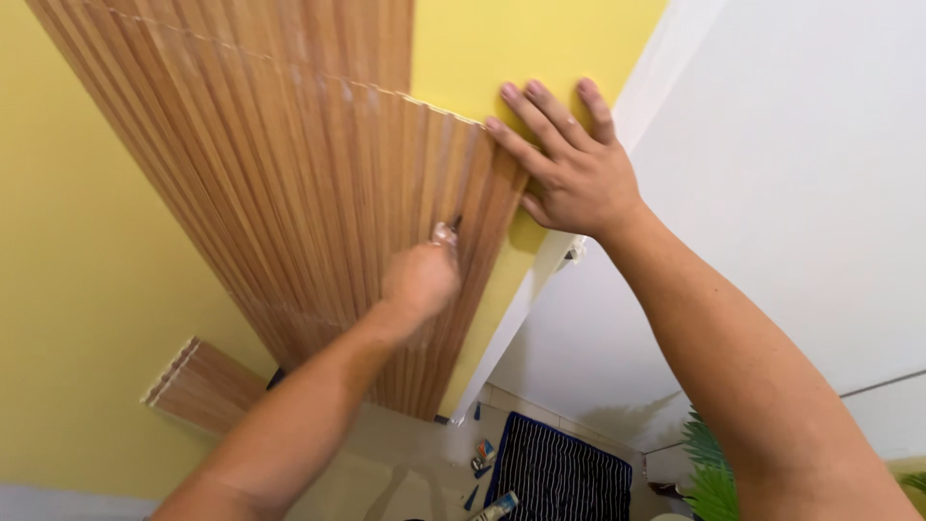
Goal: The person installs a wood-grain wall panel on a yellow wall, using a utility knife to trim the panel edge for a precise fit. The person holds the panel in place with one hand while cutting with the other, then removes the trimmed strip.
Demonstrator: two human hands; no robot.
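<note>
— Where's the right hand?

— Spread flat, fingers open, pressing the upper right corner of the ribbed wood-look panel against the yellow wall; it holds nothing.

— And the left hand?

— Closed in a fist around a small tool, its tip on the panel near the right edge. It's blurred, so I can't tell what kind.

— Anything else?

— An offcut leans low on the wall; a striped mat lies on the floor.

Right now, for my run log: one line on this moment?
left hand: small tool on fluted wood panel | right hand: flat on panel edge | yellow wall
</note>
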